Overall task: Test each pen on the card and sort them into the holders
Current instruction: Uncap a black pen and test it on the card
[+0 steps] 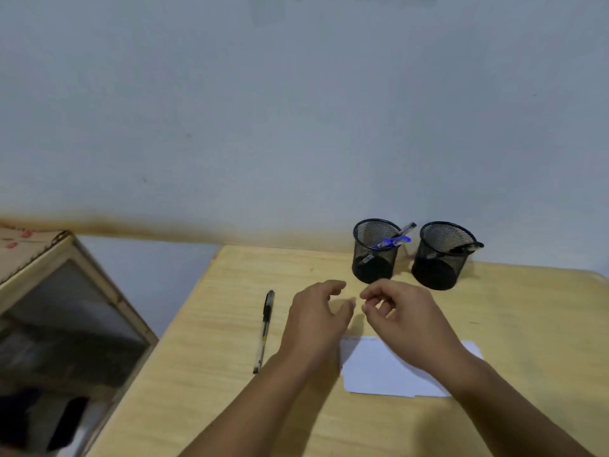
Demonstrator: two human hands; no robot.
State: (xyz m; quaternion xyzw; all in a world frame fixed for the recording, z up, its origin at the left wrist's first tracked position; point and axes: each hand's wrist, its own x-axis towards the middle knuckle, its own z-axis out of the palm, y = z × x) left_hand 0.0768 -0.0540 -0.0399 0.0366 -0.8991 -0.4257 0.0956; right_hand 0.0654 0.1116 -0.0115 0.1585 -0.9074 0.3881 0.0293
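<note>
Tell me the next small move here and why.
Probably the left hand should reach left and pick up the black pen lying on the table. Both hands look empty, that pen is the only one outside the mesh holders, and the white card sits ready for testing.

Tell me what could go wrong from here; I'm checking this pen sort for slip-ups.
1. The last loose pen lies left of the left hand, off the card; it could get binned untested.
2. Both mesh holders stand just beyond the right hand; a hasty reach might tip one, since the pens inside lean over the rims.
</note>
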